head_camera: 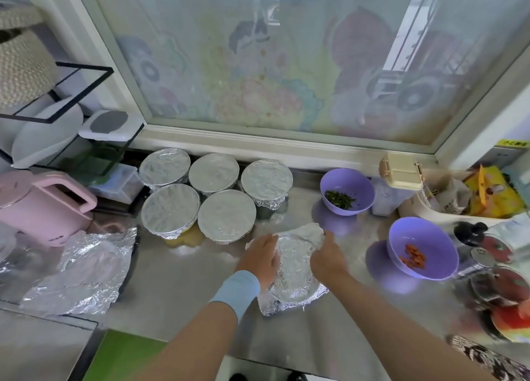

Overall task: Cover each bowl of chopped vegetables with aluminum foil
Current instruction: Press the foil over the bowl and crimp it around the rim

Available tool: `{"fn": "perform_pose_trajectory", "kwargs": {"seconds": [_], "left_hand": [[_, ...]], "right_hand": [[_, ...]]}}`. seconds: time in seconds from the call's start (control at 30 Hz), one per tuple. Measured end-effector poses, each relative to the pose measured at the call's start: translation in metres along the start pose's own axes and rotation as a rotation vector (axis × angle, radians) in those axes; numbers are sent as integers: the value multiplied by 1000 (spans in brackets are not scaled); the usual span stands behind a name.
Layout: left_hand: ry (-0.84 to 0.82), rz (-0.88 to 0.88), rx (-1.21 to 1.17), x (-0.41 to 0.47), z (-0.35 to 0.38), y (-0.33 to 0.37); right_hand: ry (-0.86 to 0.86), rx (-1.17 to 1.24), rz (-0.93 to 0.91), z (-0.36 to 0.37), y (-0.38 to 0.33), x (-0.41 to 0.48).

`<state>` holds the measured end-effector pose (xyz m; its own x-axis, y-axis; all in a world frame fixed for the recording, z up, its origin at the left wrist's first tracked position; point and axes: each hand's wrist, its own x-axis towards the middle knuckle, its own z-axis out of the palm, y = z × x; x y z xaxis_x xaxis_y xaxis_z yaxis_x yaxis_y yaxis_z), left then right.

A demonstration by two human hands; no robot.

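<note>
A bowl under a sheet of aluminum foil (292,268) sits on the steel counter in front of me. My left hand (262,256) presses flat on the foil's left side. My right hand (327,256) pinches the foil at its right edge, where a flap stands up loose at the back. Several foil-covered bowls (226,218) stand grouped behind. A purple bowl with chopped greens (347,191) and a purple bowl with orange carrot pieces (421,250) stand uncovered at the right.
Crumpled loose foil (86,271) lies at the left beside a pink kettle (43,205). Jars and spice shakers (493,268) crowd the right edge. A beige lidded box (401,171), bags and a rack stand along the back wall.
</note>
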<state>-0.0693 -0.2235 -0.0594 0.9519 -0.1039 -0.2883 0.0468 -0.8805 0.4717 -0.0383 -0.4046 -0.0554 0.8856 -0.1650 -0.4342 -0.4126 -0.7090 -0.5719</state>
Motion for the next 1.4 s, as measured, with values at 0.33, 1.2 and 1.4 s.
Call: {"fn": "perform_pose_trajectory", "kwargs": {"seconds": [0.33,1.2,1.4], "left_hand": [[118,-65,9,5,38,-7],[236,12,21,22,36,-3],[264,-33,10,30,38,0]], "right_hand": [[348,-428,-326,23,26,3],[-76,-396,-690,25,12,28],[-158,-188,-498,31,9,35]]}}
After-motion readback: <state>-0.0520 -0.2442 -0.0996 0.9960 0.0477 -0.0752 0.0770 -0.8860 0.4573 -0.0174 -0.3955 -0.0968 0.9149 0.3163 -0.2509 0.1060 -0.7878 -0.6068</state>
